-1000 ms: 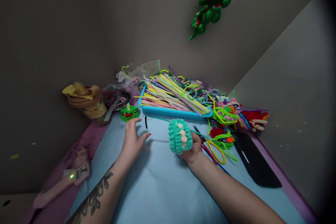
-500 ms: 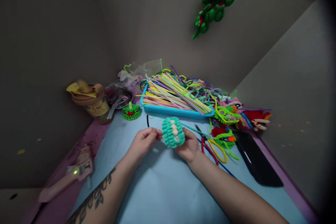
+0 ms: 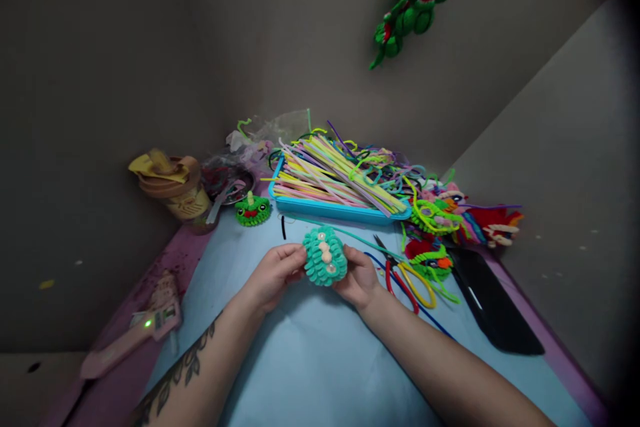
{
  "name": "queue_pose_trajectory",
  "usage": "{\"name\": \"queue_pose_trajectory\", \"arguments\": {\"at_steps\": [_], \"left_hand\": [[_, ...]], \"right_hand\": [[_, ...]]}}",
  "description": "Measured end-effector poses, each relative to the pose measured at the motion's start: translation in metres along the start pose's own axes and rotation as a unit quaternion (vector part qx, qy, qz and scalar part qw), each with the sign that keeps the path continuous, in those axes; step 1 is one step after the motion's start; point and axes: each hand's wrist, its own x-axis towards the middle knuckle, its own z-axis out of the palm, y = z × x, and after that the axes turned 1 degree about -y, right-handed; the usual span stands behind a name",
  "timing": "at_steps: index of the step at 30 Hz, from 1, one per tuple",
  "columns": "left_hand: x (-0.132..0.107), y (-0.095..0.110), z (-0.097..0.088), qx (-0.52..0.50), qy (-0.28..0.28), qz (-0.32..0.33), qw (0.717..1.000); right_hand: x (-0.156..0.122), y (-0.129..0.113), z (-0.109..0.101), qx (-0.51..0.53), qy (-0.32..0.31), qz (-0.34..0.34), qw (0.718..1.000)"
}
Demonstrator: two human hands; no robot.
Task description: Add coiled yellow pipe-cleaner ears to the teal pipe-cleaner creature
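Note:
A turquoise pipe-cleaner figure (image 3: 315, 265), rounded and ribbed, is held above the blue table cover. Pale beads or small pieces run down its face. My left hand (image 3: 280, 273) is closed on its left edge, thumb on top. Gripping the right side, my right hand (image 3: 359, 275) has its fingertips partly hidden behind the figure. Just right of that hand lie scissors (image 3: 423, 283) with yellow and red handles. A short black pipe cleaner (image 3: 283, 227) and a green pipe-cleaner figure (image 3: 253, 209) with eyes rest beyond my left hand.
A blue tray (image 3: 340, 211) heaped with pastel pipe cleaners stands at the back. On the left are a lidded cup (image 3: 185, 203) and a pink glue gun (image 3: 135, 341) with a green light. A black flat object (image 3: 497, 307) lies right, near colourful figures (image 3: 430, 257).
The turquoise figure has shifted slightly left and turned a little. My left hand has come from beside it to grip its left edge. The view has shifted slightly.

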Motion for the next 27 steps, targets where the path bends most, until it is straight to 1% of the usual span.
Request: {"name": "queue_pose_trajectory", "arguments": {"at_steps": [5,9,13,17,20,23,27], "left_hand": [[0.0017,-0.0027,-0.0013,-0.014,0.015,-0.007,1.000],[0.0021,-0.0041,-0.0020,-0.020,0.020,-0.010,1.000],[0.0015,-0.0037,-0.0017,-0.026,0.020,-0.016,0.999],[0.0004,-0.0024,0.0011,-0.046,0.004,-0.014,0.999],[0.0002,-0.0026,0.0032,-0.100,-0.005,-0.012,0.995],[0.0015,-0.0040,0.0024,-0.161,0.010,-0.027,0.987],[0.0050,-0.0044,-0.0023,-0.200,0.026,-0.028,0.979]], "right_hand": [[-0.0004,0.0010,0.0025,-0.012,-0.031,0.008,0.999],[-0.0010,0.0012,0.0027,-0.033,-0.030,-0.002,0.999],[-0.0015,0.0009,0.0030,-0.021,-0.031,0.000,0.999],[-0.0017,0.0009,0.0025,-0.011,-0.004,-0.001,1.000],[-0.0013,0.0017,0.0015,-0.011,0.019,-0.001,1.000],[0.0011,0.0031,0.0002,-0.023,0.039,0.005,0.999],[0.0069,0.0032,-0.0009,-0.026,0.072,0.005,0.997]]}}
